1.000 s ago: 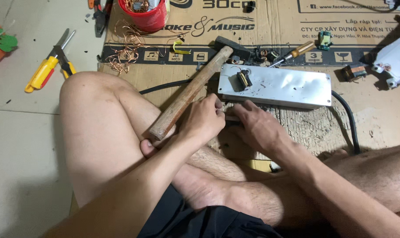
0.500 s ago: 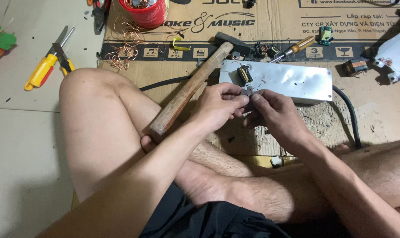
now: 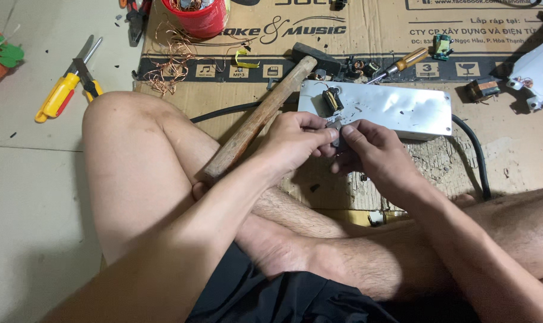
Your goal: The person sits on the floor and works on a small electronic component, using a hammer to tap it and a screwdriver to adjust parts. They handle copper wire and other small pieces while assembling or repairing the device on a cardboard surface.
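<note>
Both hands have come up off the cardboard since the picture taken 1 s ago, and they now meet just in front of the near edge of the metal plate (image 3: 376, 107). The left hand (image 3: 295, 143) and right hand (image 3: 373, 152) are each pinched shut on 1 small dark component (image 3: 336, 139), held between the fingertips above the floor. Judged from this, the work has passed from picking up the part to handling it in the air.

A wooden-handled hammer (image 3: 256, 122) leans against the left knee, its head at the plate's far left corner. A screwdriver (image 3: 400, 63) lies just beyond the plate.

The flattened cardboard box (image 3: 367, 33) under the work is brown, with a black band of square white pictograms and dark lettering along its far part. A red can (image 3: 202, 15) stands at far left on it, beside loose copper wire (image 3: 176, 63). Yellow-handled pliers (image 3: 68, 90) lie on the tile floor, well left.
</note>
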